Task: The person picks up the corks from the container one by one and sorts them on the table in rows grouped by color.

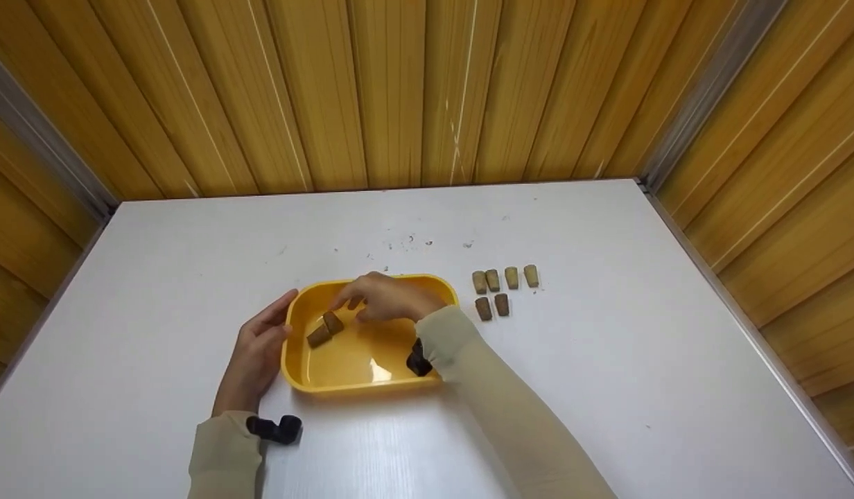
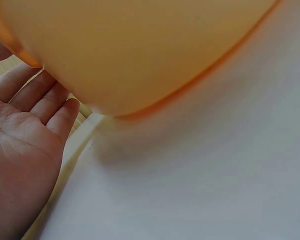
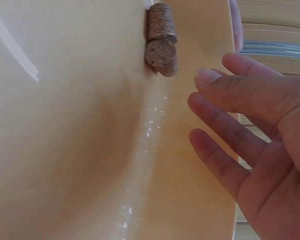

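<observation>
A yellow plastic tray [image 1: 371, 389] stands on the white table. Two brown tapered cork stoppers, one cork [image 1: 319, 337] and a second cork [image 1: 333, 322], touch each other near its left side. My left hand [image 1: 256, 353] rests against the tray's outer left wall, thumb at the rim; the left wrist view shows its fingers [image 2: 52, 102] nearly straight. Over the tray, my right hand [image 1: 385, 296] reaches in towards the corks. In the right wrist view its fingers [image 3: 222, 165] are spread and relaxed, apart from the corks [image 3: 161, 22], with nothing held.
Right of the tray, several light corks [image 1: 511, 278] form a row, with two darker corks [image 1: 483, 309] in front. Dark crumbs [image 1: 411, 239] lie behind the tray. Wood-panelled walls [image 1: 392, 97] border the table [image 1: 607, 388] at the back and sides.
</observation>
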